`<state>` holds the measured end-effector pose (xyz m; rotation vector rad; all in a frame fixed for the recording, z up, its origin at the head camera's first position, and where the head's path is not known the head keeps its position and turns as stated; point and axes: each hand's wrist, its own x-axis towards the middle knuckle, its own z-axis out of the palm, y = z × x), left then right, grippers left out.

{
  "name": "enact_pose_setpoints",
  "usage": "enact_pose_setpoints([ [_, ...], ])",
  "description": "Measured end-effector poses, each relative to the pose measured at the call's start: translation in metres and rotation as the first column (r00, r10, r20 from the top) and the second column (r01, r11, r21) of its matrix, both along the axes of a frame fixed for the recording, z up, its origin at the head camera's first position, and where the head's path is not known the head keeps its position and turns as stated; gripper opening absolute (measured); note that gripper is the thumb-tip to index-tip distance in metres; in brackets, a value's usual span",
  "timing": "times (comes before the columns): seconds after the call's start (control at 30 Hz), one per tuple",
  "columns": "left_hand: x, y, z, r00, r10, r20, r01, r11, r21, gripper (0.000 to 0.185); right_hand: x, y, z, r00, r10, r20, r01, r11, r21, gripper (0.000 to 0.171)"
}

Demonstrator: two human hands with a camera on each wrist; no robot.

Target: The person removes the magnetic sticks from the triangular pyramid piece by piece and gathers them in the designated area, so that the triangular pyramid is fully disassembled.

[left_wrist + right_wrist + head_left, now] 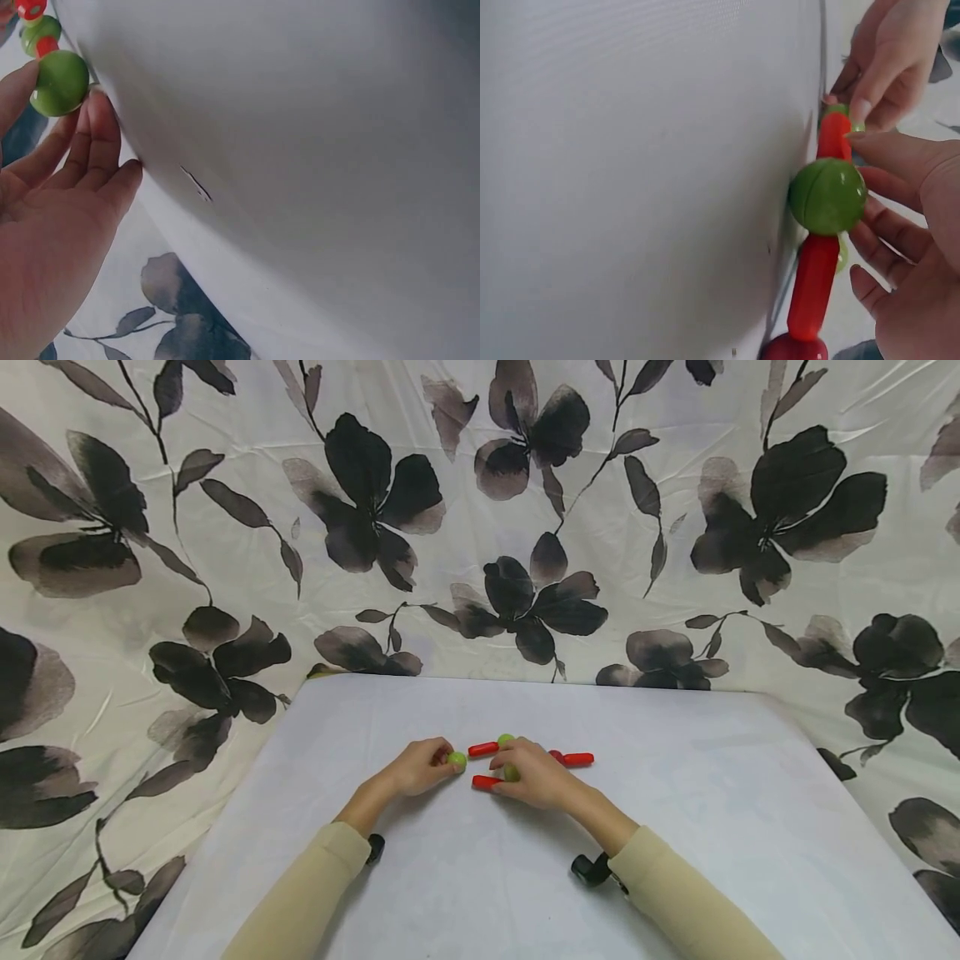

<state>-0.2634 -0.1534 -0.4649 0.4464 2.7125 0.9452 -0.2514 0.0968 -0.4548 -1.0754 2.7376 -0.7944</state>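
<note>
While the left hand (420,767) pinches a green ball (457,759), the right hand (534,774) grips another green ball (511,772); a red rod (485,782) lies crosswise between them, nearer the right.

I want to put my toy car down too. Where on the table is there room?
The white table is bare to the right of the right hand, out to its right edge, and to the left of the left hand. The strip behind the pieces, toward the flowered cloth, is free too. It is crowded in the middle, where red sticks and green balls lie between both hands.
</note>
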Motion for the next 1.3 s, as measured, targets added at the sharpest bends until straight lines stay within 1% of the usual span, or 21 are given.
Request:
enact_pose_setpoints([
  [0.13, -0.002, -0.001, 0.002, 1.000, -0.005, -0.008, 0.005, 1.000, -0.002, 0.025, 0.002, 0.012, 0.004, 1.000, -0.025, 0.015, 0.025, 1.000, -0.011, 0.029],
  [0.3, -0.006, -0.002, 0.006, 0.999, -0.015, -0.037, 0.016, 1.000, 0.016, 0.026, 0.001, 0.027, 0.003, 0.999, -0.039, 0.030, 0.040, 0.998, -0.048, 0.030],
  [0.43, -0.012, -0.002, 0.008, 0.999, -0.006, -0.053, 0.008, 0.999, 0.038, 0.027, -0.001, 0.034, 0.000, 0.999, -0.015, 0.045, 0.019, 0.996, -0.087, 0.028],
  [0.53, -0.015, 0.000, 0.011, 0.998, -0.001, -0.065, 0.006, 0.998, 0.066, 0.028, -0.001, 0.036, -0.002, 0.999, 0.008, 0.053, -0.003, 0.995, -0.096, 0.025],
  [0.7, -0.024, 0.010, 0.015, 0.995, 0.005, -0.102, 0.007, 0.994, 0.109, 0.028, -0.001, 0.036, -0.006, 0.998, 0.021, 0.064, -0.015, 0.994, -0.105, 0.020],
  [0.77, -0.030, 0.016, 0.016, 0.994, 0.006, -0.113, 0.007, 0.994, 0.112, 0.030, -0.001, 0.036, -0.007, 0.998, 0.024, 0.062, -0.017, 0.994, -0.109, 0.019],
  [0.83, -0.037, 0.023, 0.017, 0.994, 0.016, -0.108, -0.004, 0.994, 0.109, 0.032, -0.001, 0.036, -0.008, 0.998, 0.028, 0.058, -0.022, 0.994, -0.108, 0.020],
  [0.97, -0.058, 0.039, 0.019, 0.996, 0.009, -0.087, -0.003, 0.997, 0.077, 0.037, -0.002, 0.035, -0.009, 0.998, 0.041, 0.052, -0.035, 0.994, -0.108, 0.019],
  [1.13, -0.087, 0.063, 0.024, 0.998, -0.015, -0.054, 0.015, 1.000, 0.007, 0.039, -0.002, 0.035, -0.009, 0.997, 0.043, 0.063, -0.036, 0.994, -0.108, 0.019],
  [1.2, -0.099, 0.073, 0.025, 0.999, -0.011, -0.036, 0.010, 1.000, -0.023, 0.039, -0.002, 0.035, -0.008, 0.997, 0.035, 0.071, -0.028, 0.995, -0.098, 0.019],
  [1.3, -0.111, 0.084, 0.024, 1.000, 0.009, 0.000, -0.009, 0.998, -0.057, 0.039, -0.001, 0.033, -0.010, 0.996, 0.022, 0.088, -0.014, 0.995, -0.095, 0.019],
])
